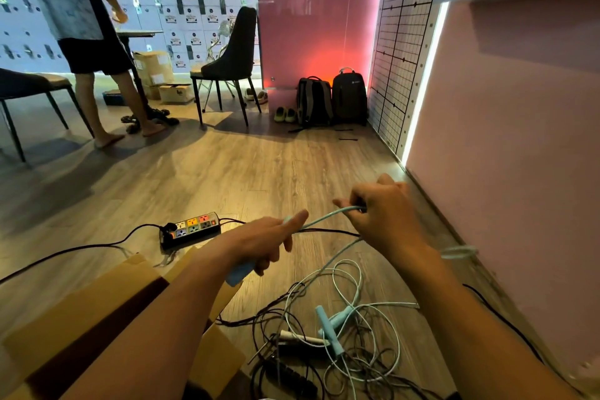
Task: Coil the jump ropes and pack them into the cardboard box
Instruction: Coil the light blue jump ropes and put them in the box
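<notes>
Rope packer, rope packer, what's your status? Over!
Left hand grips blue handle, right hand pinches blue rope. Rope uncoiled, cardboard box open. Other ropes tangled on floor underneath.

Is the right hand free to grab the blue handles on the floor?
Probably not yet: the right hand pinches a blue rope. The handles lie uncovered below it, so only that grip stands in the way.

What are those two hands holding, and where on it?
A light blue jump rope: the left hand grips its handle, the right hand pinches its cord.
</notes>
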